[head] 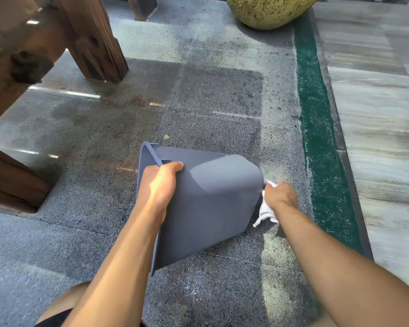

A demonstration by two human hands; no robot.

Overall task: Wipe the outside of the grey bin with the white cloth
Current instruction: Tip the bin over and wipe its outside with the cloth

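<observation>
- You have the grey bin (206, 199) tipped on its side over the speckled grey stone floor (85, 232), mouth turned to your left and base to your right; whether its lower edge touches the floor cannot be told.
- Your left hand (159, 182) grips the bin's rim at the recessed handle, fingers curled over the edge and thumb lying on the outer wall.
- Your right hand (280, 194) is closed around the white cloth (266, 211), bunched against the bin's base end; a loose corner of cloth hangs below your fist.
- The floor is laid in large square slabs with thin joints, patched with darker damp-looking stains and streaks of sunlight.
- A green painted strip (316, 114) runs along the floor's right edge, and beyond it lie pale, streaked boards (376, 114).
- Dark wooden beams and a post (90, 38) stand at the floor's far left, with another timber block near the left edge.
- A yellow-green speckled pot (269, 10) sits at the far edge, just beside the green strip.
- Your bare knee shows at the near edge, under your left forearm.
</observation>
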